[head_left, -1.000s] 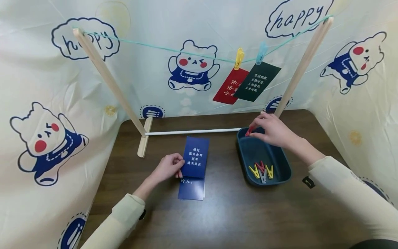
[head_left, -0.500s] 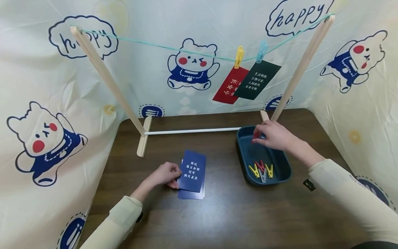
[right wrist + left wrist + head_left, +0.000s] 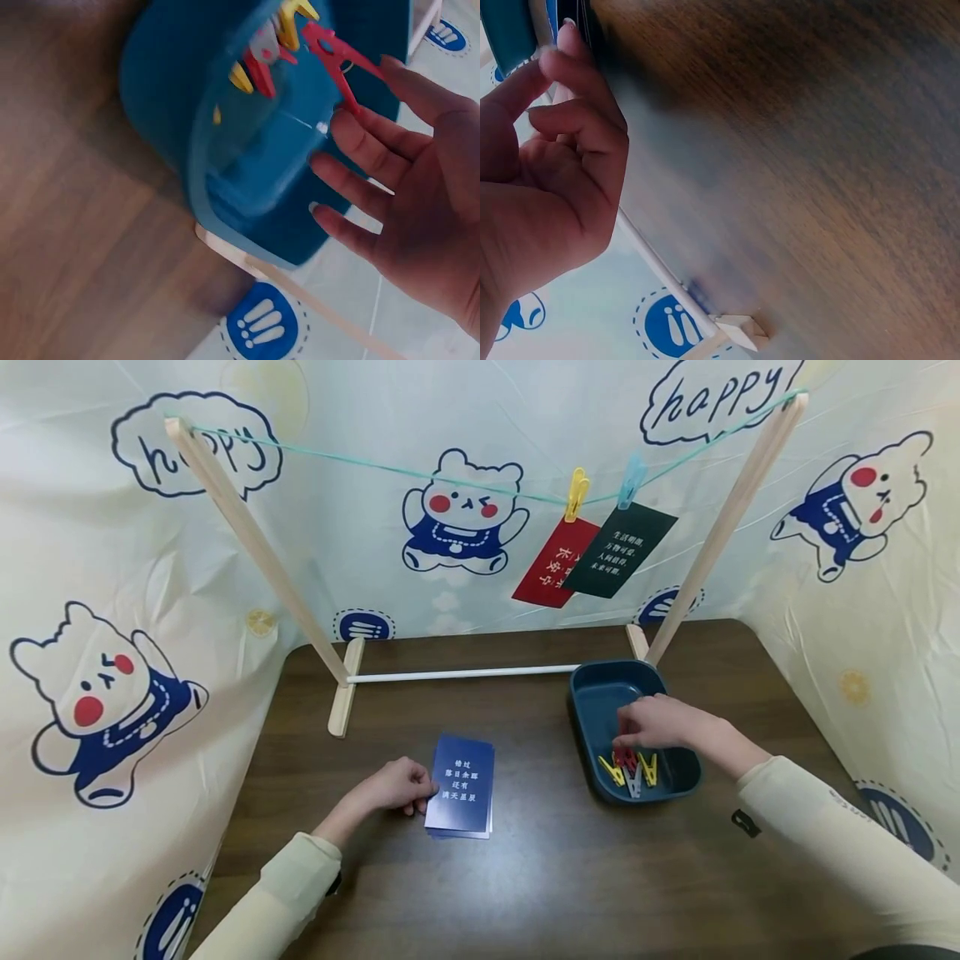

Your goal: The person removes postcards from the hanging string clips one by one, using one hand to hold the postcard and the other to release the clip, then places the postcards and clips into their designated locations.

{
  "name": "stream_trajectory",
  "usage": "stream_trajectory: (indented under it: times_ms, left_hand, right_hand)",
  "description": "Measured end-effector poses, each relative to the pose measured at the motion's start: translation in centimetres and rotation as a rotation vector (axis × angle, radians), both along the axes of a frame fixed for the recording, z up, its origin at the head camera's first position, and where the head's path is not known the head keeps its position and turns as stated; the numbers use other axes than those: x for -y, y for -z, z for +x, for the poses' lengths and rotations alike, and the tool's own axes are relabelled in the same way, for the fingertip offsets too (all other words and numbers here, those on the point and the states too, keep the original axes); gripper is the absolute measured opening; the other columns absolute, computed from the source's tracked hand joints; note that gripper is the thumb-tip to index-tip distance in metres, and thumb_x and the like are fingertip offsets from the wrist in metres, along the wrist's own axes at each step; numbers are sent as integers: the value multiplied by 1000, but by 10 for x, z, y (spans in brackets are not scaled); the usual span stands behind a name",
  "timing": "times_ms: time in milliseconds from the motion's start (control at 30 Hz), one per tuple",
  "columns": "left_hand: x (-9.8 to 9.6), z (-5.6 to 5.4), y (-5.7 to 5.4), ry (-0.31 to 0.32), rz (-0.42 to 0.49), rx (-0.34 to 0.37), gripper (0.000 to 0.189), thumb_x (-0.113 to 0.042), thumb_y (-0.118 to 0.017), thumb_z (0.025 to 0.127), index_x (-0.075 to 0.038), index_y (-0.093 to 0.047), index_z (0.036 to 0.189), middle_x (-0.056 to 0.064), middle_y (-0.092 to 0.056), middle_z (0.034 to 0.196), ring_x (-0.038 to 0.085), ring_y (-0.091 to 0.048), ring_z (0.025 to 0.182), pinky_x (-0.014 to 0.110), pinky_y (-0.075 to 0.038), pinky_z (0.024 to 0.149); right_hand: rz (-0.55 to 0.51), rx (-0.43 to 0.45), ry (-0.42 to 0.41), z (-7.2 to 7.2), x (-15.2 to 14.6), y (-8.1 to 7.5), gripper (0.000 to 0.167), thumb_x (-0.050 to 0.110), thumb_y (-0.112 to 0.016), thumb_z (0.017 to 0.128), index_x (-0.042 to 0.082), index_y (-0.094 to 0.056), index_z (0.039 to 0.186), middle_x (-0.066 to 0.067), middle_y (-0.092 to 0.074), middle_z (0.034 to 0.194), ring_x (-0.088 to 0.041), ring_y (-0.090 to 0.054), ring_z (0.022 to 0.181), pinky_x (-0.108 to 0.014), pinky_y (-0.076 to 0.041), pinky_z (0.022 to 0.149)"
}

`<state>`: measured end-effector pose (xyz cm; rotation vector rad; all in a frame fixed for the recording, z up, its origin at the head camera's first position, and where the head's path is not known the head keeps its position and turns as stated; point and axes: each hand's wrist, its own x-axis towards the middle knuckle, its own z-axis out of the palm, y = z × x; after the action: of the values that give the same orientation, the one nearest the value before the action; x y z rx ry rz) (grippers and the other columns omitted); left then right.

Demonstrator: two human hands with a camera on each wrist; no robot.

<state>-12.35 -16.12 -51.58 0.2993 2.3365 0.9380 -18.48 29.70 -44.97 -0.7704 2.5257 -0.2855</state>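
Note:
My left hand (image 3: 393, 787) pinches the left edge of a dark blue card (image 3: 461, 781) printed with white characters. That card lies over other blue cards, whose edges peek out below it. Over the dark teal bin (image 3: 581, 718), my right hand (image 3: 663, 722) pinches a small red clothespin (image 3: 341, 60) between thumb and forefinger. In the right wrist view the other fingers are spread apart, and the clothespin points at a yellow clothespin (image 3: 294, 19). More clothespins, yellow, red and grey, lie at the bin's near end; a grey clothespin (image 3: 633, 782) is among them.
A teal line (image 3: 375, 465) runs between two wooden posts. From it hang a red card (image 3: 551, 568) under a yellow clothespin (image 3: 576, 495) and a green card (image 3: 622, 550) under a light blue clothespin (image 3: 632, 482). A white rod (image 3: 465, 674) joins the posts' feet behind the cards.
My left hand has drawn the top blue card down toward me, over the cards below. My right hand has carried the red clothespin from the bin's far end toward the other clothespins.

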Motion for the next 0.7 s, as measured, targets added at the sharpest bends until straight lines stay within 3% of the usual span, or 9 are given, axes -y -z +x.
stream_trajectory:
  times_ms: [433,700]
  left_hand:
    - [2,2,3,38,23,30,33,-21,-69,101,-5,-68,72,2,-69,63,9,-57,48,28,-50,52]
    - [4,2,3,28,13,20,34,-21,-71,99,-5,-69,70,1,-68,60,9,-58,47,28,-51,52]
  right_hand:
    - [-5,180,-29,9,12,16,27,40,-69,100,15,-73,93,4,-69,79,-6,-59,64,-24,-48,60]
    - [-13,201,-23,9,19,16,29,41,-67,102,15,-73,93,1,-70,79,-10,-63,65,-25,-49,60]
